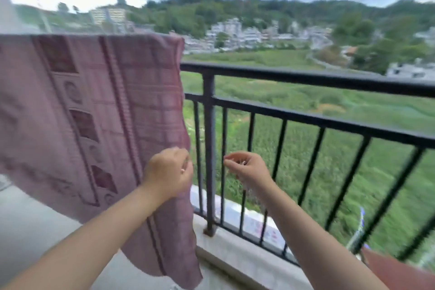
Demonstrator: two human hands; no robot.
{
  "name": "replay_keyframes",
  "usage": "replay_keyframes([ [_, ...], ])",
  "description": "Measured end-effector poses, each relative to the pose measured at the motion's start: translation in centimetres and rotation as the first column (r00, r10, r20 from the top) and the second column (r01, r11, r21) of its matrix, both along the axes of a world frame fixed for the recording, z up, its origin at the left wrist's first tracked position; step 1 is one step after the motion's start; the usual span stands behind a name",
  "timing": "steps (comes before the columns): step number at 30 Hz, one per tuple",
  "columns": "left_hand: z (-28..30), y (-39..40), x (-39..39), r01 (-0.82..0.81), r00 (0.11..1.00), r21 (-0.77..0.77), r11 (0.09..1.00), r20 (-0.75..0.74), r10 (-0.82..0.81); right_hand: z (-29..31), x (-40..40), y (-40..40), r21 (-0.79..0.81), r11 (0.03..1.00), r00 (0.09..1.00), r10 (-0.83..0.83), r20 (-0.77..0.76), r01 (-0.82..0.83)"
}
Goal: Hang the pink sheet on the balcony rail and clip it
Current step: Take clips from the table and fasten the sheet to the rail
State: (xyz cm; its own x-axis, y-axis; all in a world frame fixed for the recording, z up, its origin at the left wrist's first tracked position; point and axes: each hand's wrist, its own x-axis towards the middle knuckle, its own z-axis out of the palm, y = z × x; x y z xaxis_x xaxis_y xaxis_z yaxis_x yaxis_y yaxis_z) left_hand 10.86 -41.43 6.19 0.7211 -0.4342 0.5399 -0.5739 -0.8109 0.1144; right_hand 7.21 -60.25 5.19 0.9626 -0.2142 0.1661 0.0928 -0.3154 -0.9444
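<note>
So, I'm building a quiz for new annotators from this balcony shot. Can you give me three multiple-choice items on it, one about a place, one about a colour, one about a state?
1. Where does the sheet hang along the railing?
A. On the left part
B. On the far right end
C. On the floor, off the railing

2. What colour is the railing?
A. White
B. Dark, near black
C. Bright red

3. How are the two hands placed?
A. Both gripping the top bar
B. Both raised in front of the bars, fingers curled
C. Both hidden behind the sheet

Answers:
1 A, the cloth drapes over the top on the left, leaving the bars to its right bare.
2 B, the bars read dark against the green fields.
3 B, the left hand is at the sheet's right edge and the right hand is beside it, neither on the top bar.
</note>
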Motion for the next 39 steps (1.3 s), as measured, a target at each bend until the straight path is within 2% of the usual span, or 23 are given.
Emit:
replay_keyframes([
  [3,2.6,1.6,2.8,-0.181,0.983,-0.161,0.970,-0.052,0.174,3.0,5.3,3.0,-0.095,0.992,0.992,0.092,0.085,-0.084],
  [7,4.7,1.2,6.4,-0.316,0.948,-0.228,0.921,-0.113,0.297,5.5,11.1,5.2,0.101,0.990,0.986,0.082,0.145,-0.097],
  [9,5.2,0.8,8.0,-0.339,0.940,-0.244,0.908,-0.105,0.323,6.4,13.9,5.5,0.102,0.988,0.977,0.090,0.196,-0.112],
  [11,5.6,0.3,9.1,-0.345,0.939,-0.257,0.903,-0.083,0.335,7.0,16.3,5.3,0.071,0.977,0.960,0.183,0.212,-0.201],
  [14,5.9,0.2,10.2,-0.341,0.937,-0.277,0.899,-0.020,0.349,7.0,18.0,4.4,-0.009,0.891,0.878,0.449,0.166,-0.454],
  [16,6.0,0.3,10.6,-0.337,0.935,-0.288,0.896,0.012,0.355,6.2,18.7,3.8,-0.044,0.825,0.803,0.560,0.202,-0.564],
  [19,6.5,-0.1,11.1,-0.373,0.917,-0.288,0.882,0.033,0.398,5.8,19.8,3.7,-0.003,0.768,0.735,0.614,0.288,-0.641],
  [22,6.7,-0.4,11.5,-0.406,0.903,-0.261,0.876,0.031,0.428,5.4,21.6,4.4,-0.040,0.748,0.689,0.629,0.359,-0.662],
  [26,6.9,-1.2,10.9,-0.475,0.863,-0.209,0.855,0.080,0.499,4.5,23.4,4.7,0.018,0.733,0.693,0.635,0.340,-0.680],
  [28,7.4,-1.4,10.6,-0.479,0.836,-0.155,0.864,0.220,0.503,4.1,23.2,4.7,0.022,0.733,0.681,0.621,0.388,-0.680],
  [31,9.1,-1.9,9.9,-0.466,0.795,-0.015,0.884,0.431,0.427,3.3,22.2,4.5,-0.036,0.806,0.652,0.504,0.567,-0.591],
  [34,11.1,-2.6,9.4,-0.510,0.725,0.123,0.852,0.595,0.348,2.7,21.1,4.0,-0.102,0.883,0.567,0.379,0.732,-0.458],
  [37,12.6,-2.8,9.7,-0.457,0.737,0.281,0.844,0.651,0.182,2.6,20.6,3.7,-0.136,0.922,0.493,0.313,0.811,-0.362],
  [39,13.1,-3.1,10.3,-0.442,0.767,0.414,0.796,0.634,0.096,2.5,20.7,4.0,-0.162,0.931,0.461,0.307,0.832,-0.327],
])
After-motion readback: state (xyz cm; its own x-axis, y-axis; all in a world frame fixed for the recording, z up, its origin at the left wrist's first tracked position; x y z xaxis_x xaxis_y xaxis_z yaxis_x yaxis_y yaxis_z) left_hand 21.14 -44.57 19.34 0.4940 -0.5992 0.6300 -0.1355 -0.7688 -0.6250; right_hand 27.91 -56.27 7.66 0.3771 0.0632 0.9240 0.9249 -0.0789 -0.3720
